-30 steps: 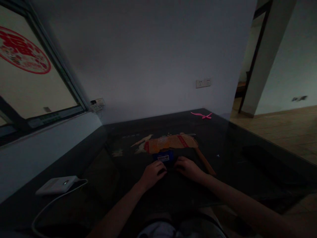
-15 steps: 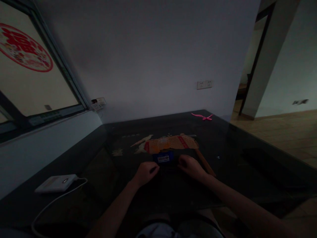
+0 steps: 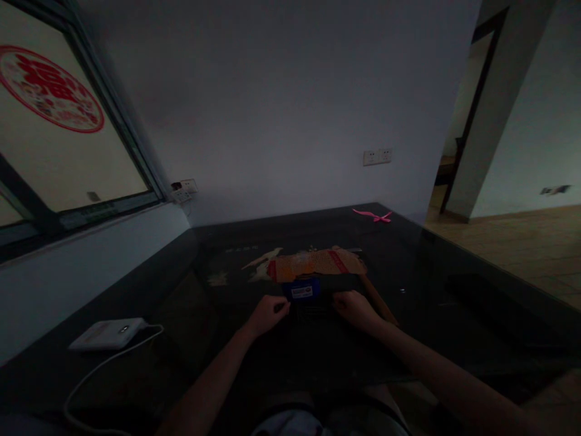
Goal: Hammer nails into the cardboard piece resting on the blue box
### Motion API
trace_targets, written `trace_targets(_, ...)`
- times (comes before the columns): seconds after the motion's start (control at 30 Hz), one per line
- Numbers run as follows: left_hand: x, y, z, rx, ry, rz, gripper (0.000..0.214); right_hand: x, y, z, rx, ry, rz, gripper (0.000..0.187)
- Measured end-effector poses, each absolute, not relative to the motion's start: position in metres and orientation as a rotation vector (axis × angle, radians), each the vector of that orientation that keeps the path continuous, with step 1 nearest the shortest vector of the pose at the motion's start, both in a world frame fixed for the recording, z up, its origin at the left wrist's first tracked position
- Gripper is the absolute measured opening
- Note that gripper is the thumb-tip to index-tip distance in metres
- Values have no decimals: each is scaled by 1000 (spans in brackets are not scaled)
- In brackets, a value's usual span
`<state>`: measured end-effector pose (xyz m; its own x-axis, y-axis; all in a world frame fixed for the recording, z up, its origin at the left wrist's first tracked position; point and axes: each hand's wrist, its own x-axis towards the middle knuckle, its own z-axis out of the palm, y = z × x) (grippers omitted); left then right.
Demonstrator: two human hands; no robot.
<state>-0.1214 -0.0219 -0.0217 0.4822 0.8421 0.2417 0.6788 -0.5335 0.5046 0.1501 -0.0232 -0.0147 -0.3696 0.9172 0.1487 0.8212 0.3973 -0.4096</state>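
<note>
A small blue box point(image 3: 305, 289) with a white label stands on the dark tabletop, in front of a torn cardboard piece point(image 3: 324, 263) with red strips and clear tape. To the left of the box and nearer to me, my left hand point(image 3: 267, 312) rests loosely curled, a gap showing inside the fingers. My right hand point(image 3: 356, 307) lies closed on the other side, apart from the box. Nothing shows in either hand, though the light is dim. Several thin dark lines, too faint to name, lie between the hands. Beyond my right wrist runs a narrow brown strip point(image 3: 379, 300).
A white device point(image 3: 109, 334) with a white cable lies at the left of the table point(image 3: 254, 227). At the far right corner is a pink ribbon point(image 3: 376, 215). A long dark object point(image 3: 494, 309) lies on the right. The wall stands behind.
My right hand has drawn slightly away from the blue box to the right, its fingers curled in more. My left hand has hardly moved. The view has shifted a little.
</note>
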Motion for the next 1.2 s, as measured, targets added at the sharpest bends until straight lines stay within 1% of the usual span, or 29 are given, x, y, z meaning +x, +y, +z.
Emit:
trace_targets(0.7,-120,-26,-16,2457,1281,576,31,150,-27,-8,-1540,-2369,344,19)
trace_targets(1.03,-116,-32,-13,2476,1230,675,18,150,-26,-9,-1533,-2373,352,17)
trace_targets(1.2,-114,-35,-9,2503,1154,651,16,150,-25,-11,-1535,-2374,357,18)
